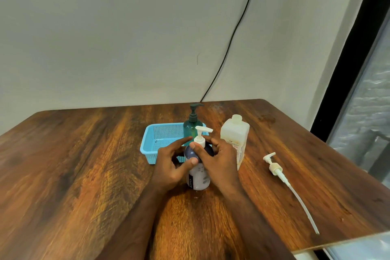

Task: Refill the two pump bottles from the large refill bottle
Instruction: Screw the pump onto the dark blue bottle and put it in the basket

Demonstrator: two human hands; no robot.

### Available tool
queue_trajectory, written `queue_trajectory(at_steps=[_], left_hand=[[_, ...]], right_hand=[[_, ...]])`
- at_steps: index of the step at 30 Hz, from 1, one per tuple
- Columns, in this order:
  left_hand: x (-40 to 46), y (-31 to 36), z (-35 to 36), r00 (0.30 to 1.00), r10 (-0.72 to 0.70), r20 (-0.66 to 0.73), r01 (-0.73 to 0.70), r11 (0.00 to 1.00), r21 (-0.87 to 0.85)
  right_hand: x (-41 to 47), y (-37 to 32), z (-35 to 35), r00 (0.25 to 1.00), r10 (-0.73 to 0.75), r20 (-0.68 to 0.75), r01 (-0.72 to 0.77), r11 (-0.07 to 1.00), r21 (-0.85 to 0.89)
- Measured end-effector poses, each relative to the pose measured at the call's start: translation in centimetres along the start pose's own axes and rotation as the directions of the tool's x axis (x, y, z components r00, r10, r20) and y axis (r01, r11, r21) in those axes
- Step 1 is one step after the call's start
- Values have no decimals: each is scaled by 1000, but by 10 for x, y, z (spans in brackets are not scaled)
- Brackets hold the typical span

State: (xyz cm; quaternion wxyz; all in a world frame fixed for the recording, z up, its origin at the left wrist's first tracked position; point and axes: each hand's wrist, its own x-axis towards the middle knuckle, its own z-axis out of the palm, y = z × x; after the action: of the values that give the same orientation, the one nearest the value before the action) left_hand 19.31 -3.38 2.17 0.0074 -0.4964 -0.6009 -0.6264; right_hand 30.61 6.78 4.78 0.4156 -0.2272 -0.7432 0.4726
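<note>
A white pump bottle with a dark upper part stands upright at the table's middle, its white pump head in place. My left hand grips the bottle's shoulder with thumb and fingers. My right hand pinches the pump collar at the neck. Behind them a green pump bottle stands upright at the blue basket's right end. The large refill bottle, pale and translucent, stands uncapped just right of my right hand. Its long white pump with dip tube lies flat on the table to the right.
A light blue perforated basket sits behind my left hand. The wooden table's right edge runs diagonally beside a window frame. A black cable hangs down the wall behind. A few small droplets lie on the wood just in front of the white bottle.
</note>
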Motion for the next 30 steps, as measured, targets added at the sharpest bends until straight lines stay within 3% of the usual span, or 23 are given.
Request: queue_trajectory(at_steps=[4, 8, 12, 19, 30], left_hand=[[1, -2, -1, 982, -15, -188, 15, 1000, -1], [8, 1, -1, 938, -125, -324, 126, 992, -18], [18, 3, -13, 920, -112, -376, 137, 990, 41], [44, -5, -62, 957, -42, -286, 132, 944, 303], [71, -24, -105, 967, -74, -244, 190, 845, 499]], right_hand=[[-4, 7, -9, 986, 30, 167, -23, 999, -46], [-5, 8, -18, 940, 47, 337, -12, 994, -106], [-3, 1, -21, 958, 2, 288, 31, 993, -110], [19, -37, -10, 968, -83, 237, 93, 995, -32], [65, -74, 61, 984, -140, 111, 147, 987, -60]])
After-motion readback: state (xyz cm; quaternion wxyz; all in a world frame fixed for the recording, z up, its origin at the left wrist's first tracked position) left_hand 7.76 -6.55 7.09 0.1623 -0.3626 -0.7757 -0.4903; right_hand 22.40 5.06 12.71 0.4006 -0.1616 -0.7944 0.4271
